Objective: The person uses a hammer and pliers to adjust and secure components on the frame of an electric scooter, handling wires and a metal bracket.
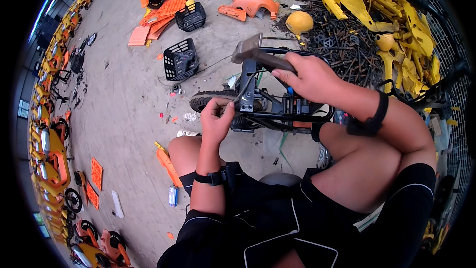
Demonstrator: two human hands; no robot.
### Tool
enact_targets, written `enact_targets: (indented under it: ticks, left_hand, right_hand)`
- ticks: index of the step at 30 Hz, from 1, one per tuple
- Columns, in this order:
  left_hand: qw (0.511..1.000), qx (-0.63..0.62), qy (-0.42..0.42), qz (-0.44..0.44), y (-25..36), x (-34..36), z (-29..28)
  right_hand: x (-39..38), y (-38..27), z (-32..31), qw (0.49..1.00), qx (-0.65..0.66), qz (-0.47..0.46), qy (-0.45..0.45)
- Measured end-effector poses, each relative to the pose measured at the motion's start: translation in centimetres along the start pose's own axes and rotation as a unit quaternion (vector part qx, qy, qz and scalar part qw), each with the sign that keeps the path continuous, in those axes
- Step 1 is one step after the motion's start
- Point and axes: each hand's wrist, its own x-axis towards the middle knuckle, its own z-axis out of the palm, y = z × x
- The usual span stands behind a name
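My right hand [302,74] grips the wooden-looking handle of a hammer [246,48]; its worn square metal head is raised over a black steel frame [292,115]. My left hand [217,114] pinches a thin dark rod [242,92] that slants up along an upright bracket [249,84] with bolt holes; whether its far end touches the bracket I cannot tell. A knobbly black tyre [200,101] lies under the frame beside my left hand. My crossed legs sit around the near side of the frame.
Scooters [52,149] line the left. A black basket [173,72], orange panels [163,12] and an orange fender [255,5] lie ahead. Dark metal parts [347,44] and yellow plastic pieces [411,25] are heaped right, near a yellow helmet-shaped shell [299,21]. A can [173,196] lies left of me.
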Motion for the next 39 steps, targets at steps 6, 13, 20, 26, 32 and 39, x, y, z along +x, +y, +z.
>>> enact_targets:
  ticks: [6,13,20,26,32,39]
  left_hand:
    - [0.999,0.030,0.015,0.015,-1.3,-0.1,-0.6]
    - [0.999,0.037,0.006,0.000,-0.8,-0.2,-0.6]
    - [0.999,0.037,0.001,-0.004,-0.5,-0.7,-1.4]
    - [0.999,0.036,-0.007,-0.007,-0.5,-0.4,-1.0]
    - [0.999,0.026,-0.008,-0.025,-0.7,-0.6,-2.4]
    - [0.999,0.034,-0.012,-0.023,-1.1,-0.4,-2.4]
  right_hand:
    - [0.2,0.4,0.3,0.992,-0.114,-0.002,-0.044]
    - [0.0,0.4,-0.8,0.999,0.029,-0.013,0.035]
    - [0.9,-1.5,-1.2,0.994,-0.101,-0.045,-0.020]
    - [0.2,0.9,1.4,0.990,-0.133,-0.053,-0.015]
    - [0.0,-1.2,-0.6,0.994,-0.091,-0.031,-0.055]
    - [1.3,1.9,0.5,0.990,-0.121,-0.044,-0.049]
